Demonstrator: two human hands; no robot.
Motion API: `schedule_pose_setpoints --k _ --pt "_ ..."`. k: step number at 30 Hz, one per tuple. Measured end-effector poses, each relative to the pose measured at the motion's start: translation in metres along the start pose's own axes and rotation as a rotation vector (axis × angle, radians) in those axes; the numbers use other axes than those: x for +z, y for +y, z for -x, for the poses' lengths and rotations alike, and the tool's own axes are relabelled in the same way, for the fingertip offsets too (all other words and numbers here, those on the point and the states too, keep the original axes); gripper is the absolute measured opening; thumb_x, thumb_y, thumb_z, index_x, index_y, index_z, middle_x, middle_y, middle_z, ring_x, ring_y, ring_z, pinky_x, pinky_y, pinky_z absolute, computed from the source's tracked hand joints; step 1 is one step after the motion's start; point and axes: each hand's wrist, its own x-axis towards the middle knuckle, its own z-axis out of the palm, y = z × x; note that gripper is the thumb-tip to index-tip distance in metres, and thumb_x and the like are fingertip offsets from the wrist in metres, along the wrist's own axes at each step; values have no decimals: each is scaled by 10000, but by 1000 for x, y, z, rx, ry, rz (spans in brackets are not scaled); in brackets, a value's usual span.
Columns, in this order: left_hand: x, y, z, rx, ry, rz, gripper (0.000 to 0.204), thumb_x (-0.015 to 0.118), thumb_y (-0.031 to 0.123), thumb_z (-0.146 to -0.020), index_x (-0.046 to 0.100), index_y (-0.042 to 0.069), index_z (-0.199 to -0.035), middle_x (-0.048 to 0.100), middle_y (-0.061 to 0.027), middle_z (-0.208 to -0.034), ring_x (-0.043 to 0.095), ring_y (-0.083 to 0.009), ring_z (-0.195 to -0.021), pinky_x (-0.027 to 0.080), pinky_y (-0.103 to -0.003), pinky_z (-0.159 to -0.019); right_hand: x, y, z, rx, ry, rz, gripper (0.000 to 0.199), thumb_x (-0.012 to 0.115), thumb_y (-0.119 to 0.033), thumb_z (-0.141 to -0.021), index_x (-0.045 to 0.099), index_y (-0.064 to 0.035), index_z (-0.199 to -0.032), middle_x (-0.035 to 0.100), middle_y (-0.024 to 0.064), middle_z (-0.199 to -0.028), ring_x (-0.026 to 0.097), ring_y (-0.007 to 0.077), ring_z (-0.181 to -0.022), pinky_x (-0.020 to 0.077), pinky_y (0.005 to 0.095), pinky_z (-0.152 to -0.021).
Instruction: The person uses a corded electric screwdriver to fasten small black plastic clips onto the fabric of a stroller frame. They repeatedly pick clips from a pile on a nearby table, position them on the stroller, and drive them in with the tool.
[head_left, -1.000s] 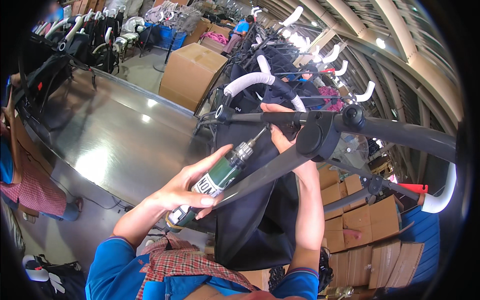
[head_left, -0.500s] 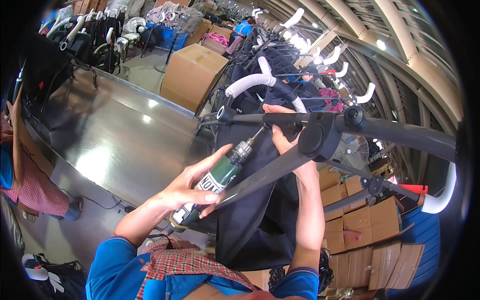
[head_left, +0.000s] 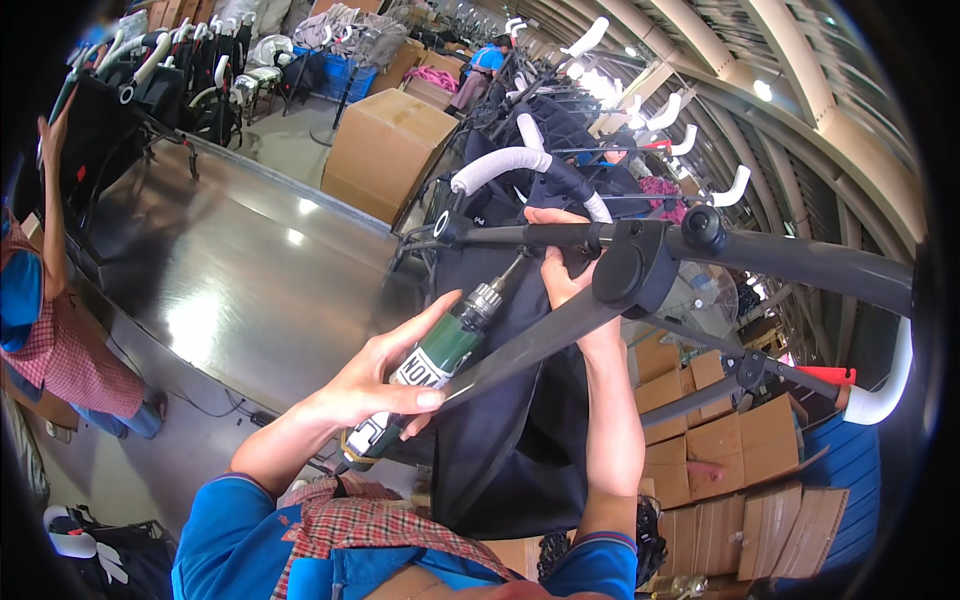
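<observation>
Hands (head_left: 375,378) (head_left: 570,278) tight around green driver (head_left: 448,345) and black frame (head_left: 540,343), metal table (head_left: 265,275) alongside, carton (head_left: 385,150) beyond

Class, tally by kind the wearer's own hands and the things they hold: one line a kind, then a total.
Hands: 2, left hand and right hand
Green power driver: 1
Dark tubular frame: 1
Total: 4

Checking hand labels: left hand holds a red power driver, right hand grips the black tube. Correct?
Colour's wrong: the head view shows the power driver is mainly green, not red. The left hand does hold it, and the right hand grips the black tube.
</observation>
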Motion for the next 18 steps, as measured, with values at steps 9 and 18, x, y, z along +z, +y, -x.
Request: schedule_pose_setpoints --k 9,18 --pt "1 0 8 35 25 0 1003 747 143 -813 85 150 -1566 579 -104 -825 582 -147 -567 489 -276 -513 0 -14 1 95 -6 -116 281 631 63 -864 639 -6 -1137 688 98 -1081 650 147 -946 520 292 -862" --pt "-6 -3 4 14 -12 -15 966 721 108 -846 78 150 -1566 584 -81 -853 581 -131 -575 492 -269 -523 -2 -6 -4 -23 -63 -12 258 629 77 -839 652 1 -1084 693 90 -1035 652 133 -908 518 272 -826"
